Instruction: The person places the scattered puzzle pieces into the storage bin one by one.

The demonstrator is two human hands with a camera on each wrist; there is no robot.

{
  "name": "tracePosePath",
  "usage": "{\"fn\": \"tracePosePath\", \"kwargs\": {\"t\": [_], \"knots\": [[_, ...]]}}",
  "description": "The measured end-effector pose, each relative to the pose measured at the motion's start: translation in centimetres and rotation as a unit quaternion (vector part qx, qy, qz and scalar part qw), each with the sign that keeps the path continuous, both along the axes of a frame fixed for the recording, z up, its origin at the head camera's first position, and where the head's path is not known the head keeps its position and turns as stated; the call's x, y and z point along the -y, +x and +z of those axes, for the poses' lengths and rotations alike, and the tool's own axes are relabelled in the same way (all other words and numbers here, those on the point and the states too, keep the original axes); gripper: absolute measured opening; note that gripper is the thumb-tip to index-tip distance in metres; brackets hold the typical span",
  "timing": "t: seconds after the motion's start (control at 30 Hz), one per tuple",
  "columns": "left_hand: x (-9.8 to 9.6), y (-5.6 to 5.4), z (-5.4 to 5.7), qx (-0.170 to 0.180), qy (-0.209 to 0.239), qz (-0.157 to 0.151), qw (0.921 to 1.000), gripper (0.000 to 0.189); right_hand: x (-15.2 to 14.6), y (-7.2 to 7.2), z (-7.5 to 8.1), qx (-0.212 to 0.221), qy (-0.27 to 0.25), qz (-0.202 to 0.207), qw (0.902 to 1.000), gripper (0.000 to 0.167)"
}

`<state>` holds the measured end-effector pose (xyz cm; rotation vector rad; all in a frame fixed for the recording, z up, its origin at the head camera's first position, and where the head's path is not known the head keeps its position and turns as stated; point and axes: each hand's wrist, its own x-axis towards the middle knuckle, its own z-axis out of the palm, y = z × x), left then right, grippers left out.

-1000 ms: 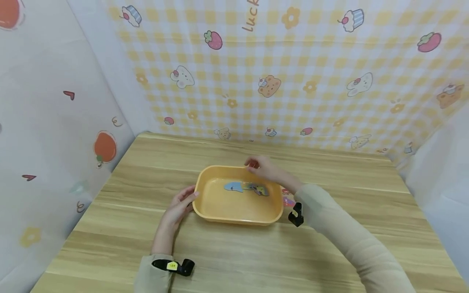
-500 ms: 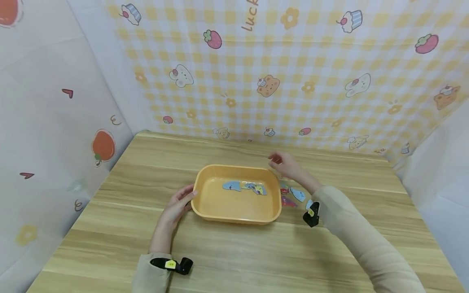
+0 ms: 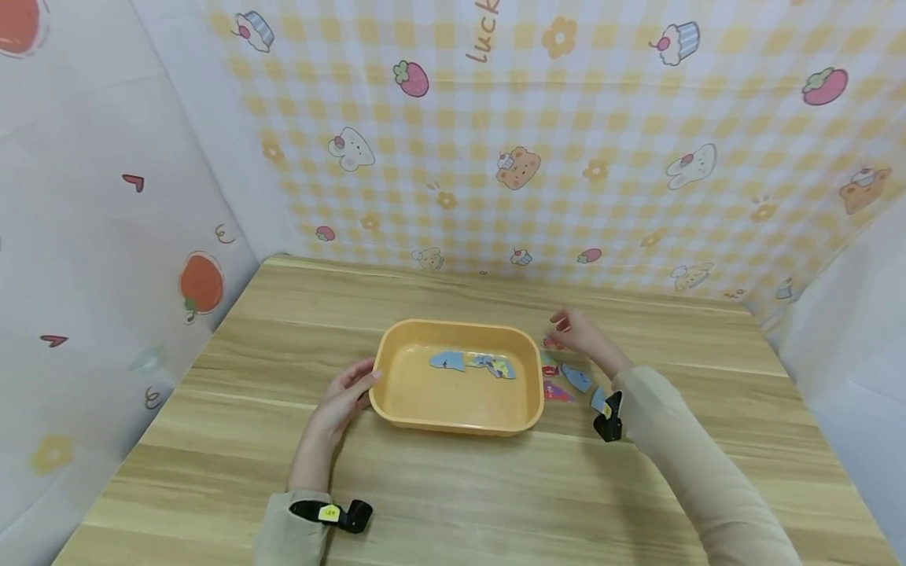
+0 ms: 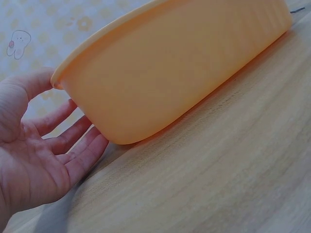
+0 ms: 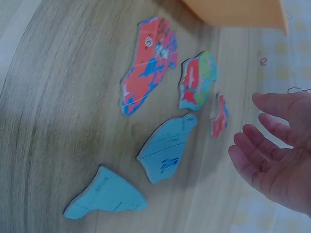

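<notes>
A yellow plastic tray (image 3: 453, 405) rests on the wooden table, several flat printed puzzle pieces (image 3: 448, 361) lying along its far side. My left hand (image 3: 347, 398) holds the tray's left end, thumb over the rim and fingers against the outer wall (image 4: 146, 82). Just right of the tray, my right hand (image 3: 582, 334) hovers with nothing in its loosely bent fingers. Nearest to it is a small red puzzle piece (image 5: 221, 116). Beside that lie a red and green piece (image 5: 197, 82), a large red piece (image 5: 148, 65) and two blue pieces (image 5: 167, 148).
The wooden table (image 3: 453, 495) reaches back to a yellow checked cloth (image 3: 453, 157) with cartoon prints. White cloth (image 3: 106, 259) hangs along the left side. Both sleeves carry black wrist cameras, the right one (image 3: 609, 420) close to a blue piece.
My right hand has moved right from the tray's far rim, then lowered toward the loose pieces, uncovering the blue ones. My left hand and the tray stay nearly in place.
</notes>
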<state>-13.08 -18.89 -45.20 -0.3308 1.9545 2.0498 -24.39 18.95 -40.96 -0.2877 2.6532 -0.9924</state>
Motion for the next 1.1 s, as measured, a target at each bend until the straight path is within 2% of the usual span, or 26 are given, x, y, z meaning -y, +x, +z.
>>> {"fn": "tracePosePath", "kwargs": {"t": [0.1,0.23,0.43,0.53,0.8,1.1], "knots": [[-0.1,0.0,-0.1,0.001,0.003,0.002,1.0000,0.056,-0.3,-0.2,-0.6,0.031,0.007,-0.022,0.9993,0.039],[-0.1,0.0,-0.2,0.002,0.001,0.004,1.0000,0.056,-0.4,-0.2,-1.2,0.048,0.038,-0.038,0.9974,0.041],[0.1,0.2,-0.3,0.001,-0.003,0.000,1.0000,0.056,-0.1,0.7,-1.4,0.082,0.039,-0.085,0.9923,0.044],[0.1,0.2,-0.4,0.002,-0.002,0.002,1.0000,0.056,0.1,1.0,-1.4,0.081,0.031,-0.096,0.9916,0.042],[0.0,0.1,-0.2,-0.009,-0.004,-0.003,0.9999,0.056,0.4,0.5,-1.8,0.049,0.009,-0.090,0.9947,0.029],[0.0,0.0,0.0,-0.004,0.005,-0.002,1.0000,0.055,0.6,0.6,-1.8,0.055,0.020,-0.090,0.9943,0.026]]}}
